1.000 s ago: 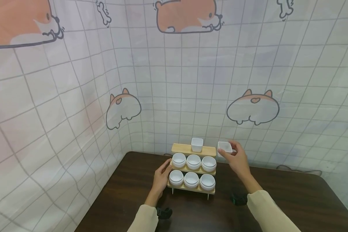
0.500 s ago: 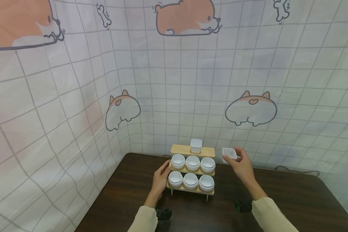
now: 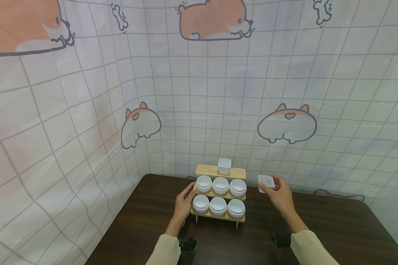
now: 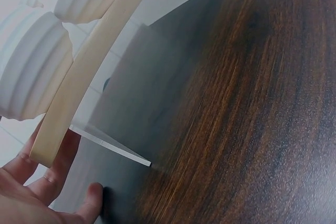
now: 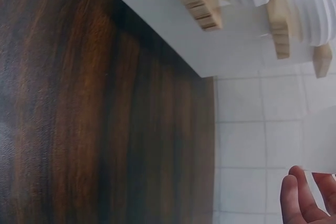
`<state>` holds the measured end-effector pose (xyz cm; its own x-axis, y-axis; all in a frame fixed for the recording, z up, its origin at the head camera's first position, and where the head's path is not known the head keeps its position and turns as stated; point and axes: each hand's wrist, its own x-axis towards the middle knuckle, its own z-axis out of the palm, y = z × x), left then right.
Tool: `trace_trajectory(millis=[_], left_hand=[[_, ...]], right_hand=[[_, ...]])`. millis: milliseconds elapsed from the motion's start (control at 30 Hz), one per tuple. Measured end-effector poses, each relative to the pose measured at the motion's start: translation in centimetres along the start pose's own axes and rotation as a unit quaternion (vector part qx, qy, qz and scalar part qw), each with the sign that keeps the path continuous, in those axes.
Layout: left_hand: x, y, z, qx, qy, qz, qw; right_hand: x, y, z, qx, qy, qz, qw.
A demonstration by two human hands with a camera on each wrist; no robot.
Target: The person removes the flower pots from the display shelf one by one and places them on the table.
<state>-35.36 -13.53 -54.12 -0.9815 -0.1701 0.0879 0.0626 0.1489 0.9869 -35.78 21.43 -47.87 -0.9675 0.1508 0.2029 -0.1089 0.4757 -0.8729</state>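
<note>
Pinching the lone off-rack square white cup (image 3: 265, 181), the right hand (image 3: 281, 195) hovers; the left hand (image 3: 184, 205) grips the tiered pale-wood rack (image 3: 206, 170), bearing six round white cups (image 3: 220, 186) and another square white cup (image 3: 224, 166).

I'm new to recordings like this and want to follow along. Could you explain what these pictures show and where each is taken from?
There is no machine here, just a person's left hand and right hand, both bare. The wide picture comes from a camera worn on the head, looking forward and down. The two close-ups come from cameras worn on the wrists, one on each.

On the dark wood-grain table is a three-tier stand. Its two lower tiers carry six round white cups, three on each; the top tier carries one square white cup.

The left hand holds the stand's left side. The right hand pinches another square cup, apart from the stand, to its right.
</note>
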Motion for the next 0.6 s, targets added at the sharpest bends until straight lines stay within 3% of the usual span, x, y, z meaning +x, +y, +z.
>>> trace_trajectory(millis=[333, 600], left_hand=[[-0.3, 0.3, 0.0, -0.009, 0.002, 0.004, 0.9999], [-2.2, 3.7, -0.5, -0.009, -0.006, 0.002, 0.9999]], right_hand=[[-0.3, 1.4, -0.2, -0.023, -0.008, 0.026, 0.9994], [-0.3, 2.7, -0.1, -0.03, -0.013, 0.032, 0.9989]])
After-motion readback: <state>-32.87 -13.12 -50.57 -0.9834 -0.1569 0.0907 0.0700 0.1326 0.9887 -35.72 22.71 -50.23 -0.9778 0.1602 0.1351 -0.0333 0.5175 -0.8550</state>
